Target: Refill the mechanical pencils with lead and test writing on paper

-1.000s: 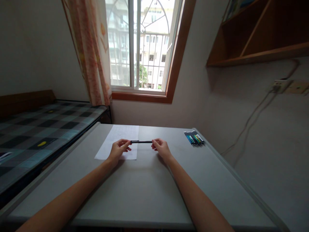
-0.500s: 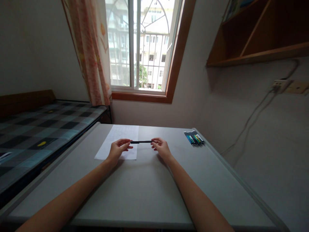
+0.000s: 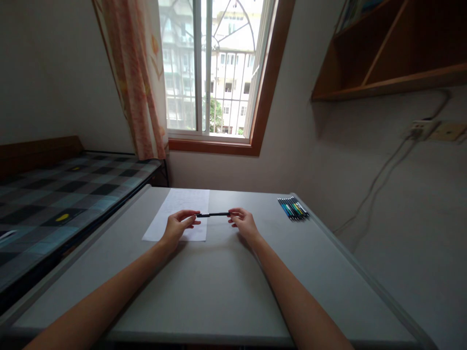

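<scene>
A slim black pen (image 3: 215,214) is stretched sideways between my two hands, a little above the table. My left hand (image 3: 178,224) pinches its left end, where the cap and clip seem to be. At the other end, my right hand (image 3: 243,222) grips the tip between thumb and fingers. Beneath my left hand lies a white sheet of paper (image 3: 189,198) with faint writing on it; my wrist covers part of its lower edge. To the right, a row of several pens (image 3: 293,208) in dark, blue, green and yellow tones lies side by side.
The pale grey table (image 3: 204,291) has a raised rim on its right side (image 3: 365,277). A bed (image 3: 73,194) with a checked cover stands at the left. Above right hangs a wooden shelf (image 3: 383,80), with cables (image 3: 386,170) running down the wall from a socket.
The pen has turned slightly about its length, so a light mark near its clip now shows. Both hands stay in nearly the same place.
</scene>
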`<state>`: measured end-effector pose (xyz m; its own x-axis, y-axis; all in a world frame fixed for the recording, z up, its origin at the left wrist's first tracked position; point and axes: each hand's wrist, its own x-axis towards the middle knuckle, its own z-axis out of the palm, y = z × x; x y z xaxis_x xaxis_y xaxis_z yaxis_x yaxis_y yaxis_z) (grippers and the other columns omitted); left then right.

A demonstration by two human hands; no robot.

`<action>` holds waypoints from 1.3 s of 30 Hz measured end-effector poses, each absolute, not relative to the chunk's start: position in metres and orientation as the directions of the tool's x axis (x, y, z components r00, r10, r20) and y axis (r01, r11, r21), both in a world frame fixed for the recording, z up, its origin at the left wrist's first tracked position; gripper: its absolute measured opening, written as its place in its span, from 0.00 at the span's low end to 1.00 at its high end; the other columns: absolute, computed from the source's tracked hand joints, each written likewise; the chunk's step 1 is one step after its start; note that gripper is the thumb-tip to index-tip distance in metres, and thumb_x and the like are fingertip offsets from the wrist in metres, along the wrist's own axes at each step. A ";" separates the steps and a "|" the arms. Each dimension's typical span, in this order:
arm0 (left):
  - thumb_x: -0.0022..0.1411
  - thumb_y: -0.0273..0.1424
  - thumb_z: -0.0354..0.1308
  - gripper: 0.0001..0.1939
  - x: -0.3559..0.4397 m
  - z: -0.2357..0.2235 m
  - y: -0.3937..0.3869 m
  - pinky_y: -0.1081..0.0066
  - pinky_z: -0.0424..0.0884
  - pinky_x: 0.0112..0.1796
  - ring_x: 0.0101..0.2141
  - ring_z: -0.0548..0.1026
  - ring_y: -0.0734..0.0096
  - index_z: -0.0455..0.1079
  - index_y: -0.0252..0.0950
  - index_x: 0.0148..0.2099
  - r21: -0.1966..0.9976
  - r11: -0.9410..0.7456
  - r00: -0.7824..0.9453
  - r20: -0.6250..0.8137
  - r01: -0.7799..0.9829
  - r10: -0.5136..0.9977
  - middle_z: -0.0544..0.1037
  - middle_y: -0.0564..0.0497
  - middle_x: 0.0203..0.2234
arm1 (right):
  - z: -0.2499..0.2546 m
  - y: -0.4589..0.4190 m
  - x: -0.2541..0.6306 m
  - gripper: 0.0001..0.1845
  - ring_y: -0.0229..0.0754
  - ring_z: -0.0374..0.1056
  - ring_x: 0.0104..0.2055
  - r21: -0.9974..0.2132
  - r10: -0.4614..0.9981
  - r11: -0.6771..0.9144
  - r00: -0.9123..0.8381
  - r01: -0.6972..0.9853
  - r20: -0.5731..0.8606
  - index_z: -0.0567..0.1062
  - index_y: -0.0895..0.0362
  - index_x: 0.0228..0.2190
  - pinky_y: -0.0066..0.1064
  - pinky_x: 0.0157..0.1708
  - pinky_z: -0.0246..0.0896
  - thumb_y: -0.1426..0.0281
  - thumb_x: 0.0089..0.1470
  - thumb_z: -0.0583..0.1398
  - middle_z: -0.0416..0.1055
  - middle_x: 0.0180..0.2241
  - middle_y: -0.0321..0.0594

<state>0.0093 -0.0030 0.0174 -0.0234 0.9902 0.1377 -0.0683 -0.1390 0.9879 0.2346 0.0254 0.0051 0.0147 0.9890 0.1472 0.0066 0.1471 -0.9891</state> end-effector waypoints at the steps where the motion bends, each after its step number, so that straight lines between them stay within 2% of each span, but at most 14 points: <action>1: 0.45 0.40 0.63 0.18 0.009 0.017 -0.003 0.69 0.68 0.30 0.32 0.77 0.59 0.71 0.33 0.37 0.988 -0.141 -0.023 0.140 -0.068 0.990 0.74 0.40 0.44 | 0.005 0.025 0.235 0.12 0.36 0.68 0.24 -0.989 0.989 0.146 0.015 0.006 0.146 0.72 0.57 0.29 0.26 0.21 0.59 0.66 0.37 0.60 0.72 0.27 0.39; 12: 0.46 0.38 0.62 0.17 0.008 0.014 -0.002 0.68 0.68 0.31 0.33 0.77 0.59 0.71 0.33 0.38 0.986 -0.161 -0.010 0.160 -0.052 0.987 0.74 0.40 0.43 | 0.005 0.025 0.235 0.12 0.36 0.68 0.24 -0.988 0.988 0.154 0.001 0.019 0.154 0.72 0.58 0.30 0.26 0.21 0.59 0.70 0.38 0.58 0.71 0.28 0.39; 23: 0.44 0.39 0.63 0.19 0.009 0.016 -0.002 0.69 0.67 0.30 0.32 0.77 0.59 0.71 0.33 0.37 0.990 -0.137 -0.022 0.136 -0.035 0.990 0.75 0.40 0.43 | 0.005 0.026 0.235 0.12 0.35 0.68 0.24 -0.989 0.989 0.147 0.009 0.025 0.147 0.72 0.58 0.29 0.25 0.21 0.59 0.70 0.37 0.58 0.71 0.28 0.38; 39: 0.46 0.37 0.62 0.18 0.008 0.016 -0.002 0.69 0.67 0.30 0.32 0.77 0.59 0.71 0.33 0.38 0.988 -0.154 -0.021 0.153 -0.027 0.988 0.75 0.40 0.43 | 0.004 0.026 0.235 0.12 0.35 0.68 0.24 -0.988 0.989 0.148 0.001 0.039 0.148 0.72 0.58 0.30 0.25 0.21 0.58 0.70 0.38 0.58 0.72 0.29 0.39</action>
